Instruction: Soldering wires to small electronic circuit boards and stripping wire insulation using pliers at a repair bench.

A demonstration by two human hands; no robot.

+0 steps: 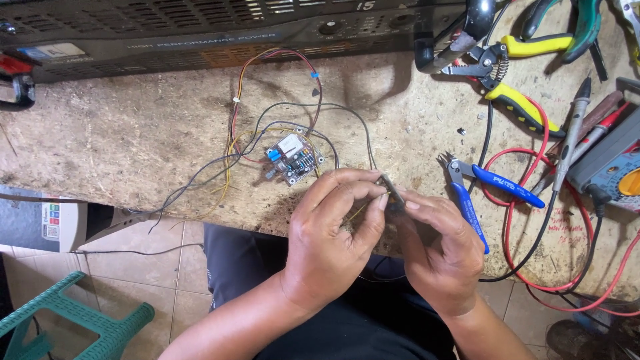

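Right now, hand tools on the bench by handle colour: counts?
Blue-handled cutters: 1
Yellow-handled strippers: 1
Green-handled pliers: 1
Total: 3

Viewpoint: a single head-worn camera, looking steeply down.
Facing: towards the far workbench (133, 133) edge.
Nearness: close above both hands, near centre.
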